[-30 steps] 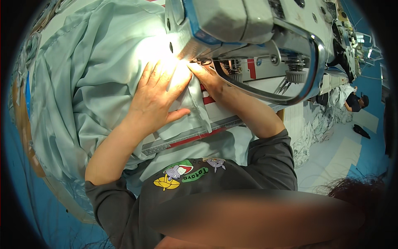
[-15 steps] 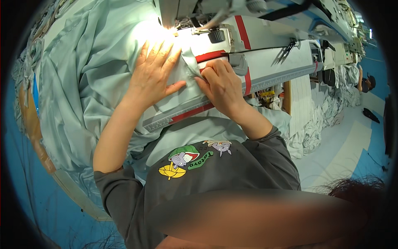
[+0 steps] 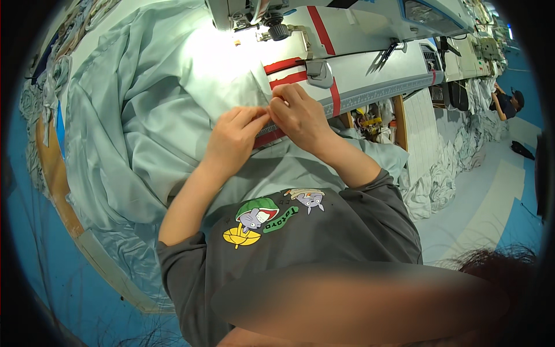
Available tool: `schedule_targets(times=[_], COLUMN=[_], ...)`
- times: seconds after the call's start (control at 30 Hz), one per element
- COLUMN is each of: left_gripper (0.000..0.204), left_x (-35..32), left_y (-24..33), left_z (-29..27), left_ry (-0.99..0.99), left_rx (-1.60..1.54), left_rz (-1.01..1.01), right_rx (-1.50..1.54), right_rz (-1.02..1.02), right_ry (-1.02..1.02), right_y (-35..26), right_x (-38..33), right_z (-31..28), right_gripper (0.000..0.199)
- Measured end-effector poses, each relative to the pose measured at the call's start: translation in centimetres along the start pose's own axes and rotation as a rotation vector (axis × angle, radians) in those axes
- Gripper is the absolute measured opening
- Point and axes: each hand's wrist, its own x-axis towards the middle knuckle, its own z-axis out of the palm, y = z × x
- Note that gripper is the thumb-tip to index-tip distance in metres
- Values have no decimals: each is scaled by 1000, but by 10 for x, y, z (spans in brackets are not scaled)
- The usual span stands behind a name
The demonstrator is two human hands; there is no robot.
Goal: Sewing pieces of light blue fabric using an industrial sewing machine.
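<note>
Left hand (image 3: 234,139) pinching edge of pale green cloth (image 3: 139,115), fingertips together; right hand (image 3: 300,115) pinching there too, fingers curling, tips meeting left's. Cloth spreading in folds left of sewing machine (image 3: 376,24), ruler strip (image 3: 381,96) running alongside.

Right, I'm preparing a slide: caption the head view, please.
Left hand and right hand meet at pale green fabric near a sewing machine.

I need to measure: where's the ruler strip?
In the head view, the ruler strip lies along the near side of the table, passing under the right hand and out rightward.
</note>
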Motion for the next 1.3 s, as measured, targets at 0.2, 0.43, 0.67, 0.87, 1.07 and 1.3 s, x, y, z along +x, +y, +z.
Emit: schedule_targets(times=[0.2,0.43,0.67,0.87,1.07,1.3], left_gripper=[31,38,24,24,23,23], left_x=[-32,19,26,41,35,47], left_y=[35,44,44,47,35,43], left_z=[27,60,57,44,53,45], left_ry=[-125,386,621,684,617,613], left_rx=[-1519,-2331,-1931,-2060,-2032,-1781], left_rz=[-716,-656,-896,-941,-931,-984], right_rx=[43,109,-49,-45,-24,-44], right_rz=[-49,36,-182,-138,-88,-232], right_ry=[36,74,-10,-17,22,-49], right_y=[3,-3,2,6,4,5], right_x=[9,25,22,22,28,36], right_z=[-9,-27,-25,-25,-29,-38], right_gripper=[18,17,21,21,22,24])
